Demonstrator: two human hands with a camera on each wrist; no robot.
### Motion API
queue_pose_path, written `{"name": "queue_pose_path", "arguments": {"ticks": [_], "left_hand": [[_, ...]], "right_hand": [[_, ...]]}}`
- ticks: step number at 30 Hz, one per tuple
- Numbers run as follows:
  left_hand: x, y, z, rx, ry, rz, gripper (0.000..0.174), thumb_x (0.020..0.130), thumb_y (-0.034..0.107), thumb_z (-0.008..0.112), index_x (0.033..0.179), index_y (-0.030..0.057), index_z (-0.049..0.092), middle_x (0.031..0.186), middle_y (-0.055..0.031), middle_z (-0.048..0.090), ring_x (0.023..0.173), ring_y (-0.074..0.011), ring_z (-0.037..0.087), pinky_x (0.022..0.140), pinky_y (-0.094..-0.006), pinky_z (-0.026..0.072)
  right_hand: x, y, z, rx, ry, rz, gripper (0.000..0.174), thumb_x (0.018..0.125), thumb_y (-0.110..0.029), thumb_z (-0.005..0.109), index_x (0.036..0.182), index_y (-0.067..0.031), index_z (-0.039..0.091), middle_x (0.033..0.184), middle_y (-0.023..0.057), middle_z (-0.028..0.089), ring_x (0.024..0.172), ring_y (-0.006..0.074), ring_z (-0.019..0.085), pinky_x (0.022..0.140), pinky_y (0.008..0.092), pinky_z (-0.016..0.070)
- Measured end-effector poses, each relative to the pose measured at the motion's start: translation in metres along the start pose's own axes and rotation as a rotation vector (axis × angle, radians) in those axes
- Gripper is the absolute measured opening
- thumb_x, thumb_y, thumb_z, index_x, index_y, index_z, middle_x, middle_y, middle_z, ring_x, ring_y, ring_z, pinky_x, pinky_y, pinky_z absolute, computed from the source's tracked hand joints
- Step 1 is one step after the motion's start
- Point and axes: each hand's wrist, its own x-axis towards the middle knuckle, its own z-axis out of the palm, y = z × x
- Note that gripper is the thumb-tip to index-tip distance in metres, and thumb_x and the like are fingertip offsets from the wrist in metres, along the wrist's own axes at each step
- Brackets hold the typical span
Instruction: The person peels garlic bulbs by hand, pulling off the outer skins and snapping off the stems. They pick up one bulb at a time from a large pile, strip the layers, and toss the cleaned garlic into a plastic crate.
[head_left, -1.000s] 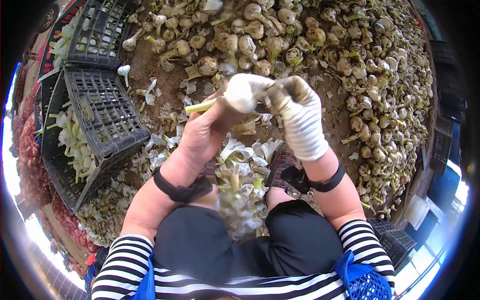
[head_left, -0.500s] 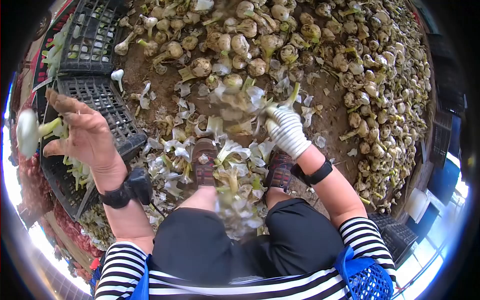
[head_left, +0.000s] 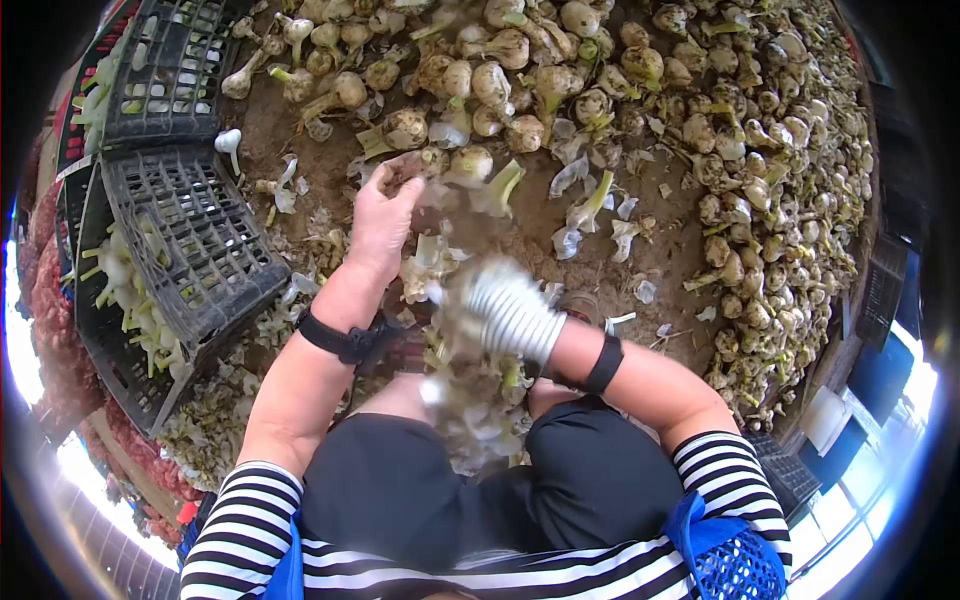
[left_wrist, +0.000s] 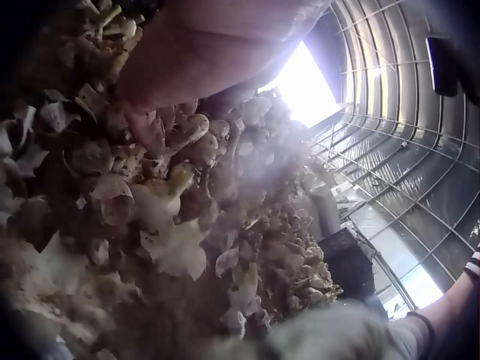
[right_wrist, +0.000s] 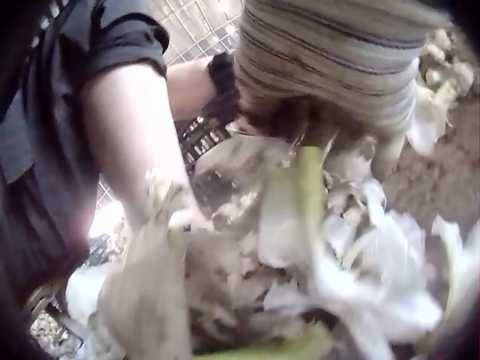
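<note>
In the head view my bare left hand point(head_left: 385, 220) reaches down to the near edge of the garlic heap, thumb and bent fingers apart. Right by its fingertips is a soiled garlic bulb point(head_left: 432, 160). The left wrist view has the same hand point(left_wrist: 187, 67) low over dirty bulbs. My right hand point(head_left: 510, 308), in a striped white glove, is blurred over the peelings between the legs. Beneath that glove point(right_wrist: 330, 60), the right wrist view has papery garlic skins point(right_wrist: 382, 289) and a green stem point(right_wrist: 309, 184). Its fingertips are hidden, and I cannot tell whether they hold anything.
Unpeeled garlic point(head_left: 760, 200) spreads across the back and right. Black plastic crates point(head_left: 195, 225) stand at left, with cleaned white garlic point(head_left: 130, 280) inside the nearer one. A white bulb point(head_left: 229, 143) lies beside them. Loose skins point(head_left: 500, 190) litter the soil ahead.
A cleaned garlic bulb left my left hand over the crates at left; that hand has swung back to the heap. My gloved right hand has moved down and left, over the peelings.
</note>
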Motion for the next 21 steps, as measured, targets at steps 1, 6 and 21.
{"name": "queue_pose_path", "arguments": {"ticks": [1, 6, 21], "left_hand": [[-0.004, 0.008, 0.002, -0.018, 0.021, -0.042, 0.030, 0.086, 0.006, 0.054, 0.115, 0.0035, 0.051, 0.109, -0.0045, 0.056, 0.095, -0.0115, 0.054, 0.081, -0.0277, 0.0468], [0.001, -0.001, -0.001, 0.076, 0.064, 0.058, 0.035, 0.087, 0.008, 0.053, 0.120, 0.0014, 0.047, 0.116, -0.0074, 0.052, 0.102, -0.0145, 0.052, 0.084, -0.0286, 0.0462], [-0.062, 0.034, 0.018, -0.201, -0.367, 0.064, 0.058, 0.064, -0.003, 0.066, 0.114, 0.0065, 0.038, 0.102, -0.0042, 0.050, 0.092, -0.0128, 0.051, 0.081, -0.0258, 0.0448]], "right_hand": [[0.012, 0.010, -0.026, 0.065, 0.322, -0.027, 0.023, 0.079, -0.028, 0.056, 0.095, -0.0135, 0.062, 0.094, 0.0128, 0.059, 0.081, 0.0312, 0.058, 0.080, 0.0389, 0.0450], [0.077, 0.050, -0.081, -0.415, 0.230, 0.082, 0.036, 0.068, -0.014, 0.067, 0.103, -0.0104, 0.056, 0.103, 0.0135, 0.057, 0.095, 0.0318, 0.054, 0.075, 0.0371, 0.0476], [-0.018, -0.013, -0.124, -0.269, 1.086, -0.022, 0.057, 0.069, -0.011, 0.063, 0.124, -0.0090, 0.046, 0.110, 0.0132, 0.058, 0.104, 0.0298, 0.053, 0.096, 0.0456, 0.0342]]}}
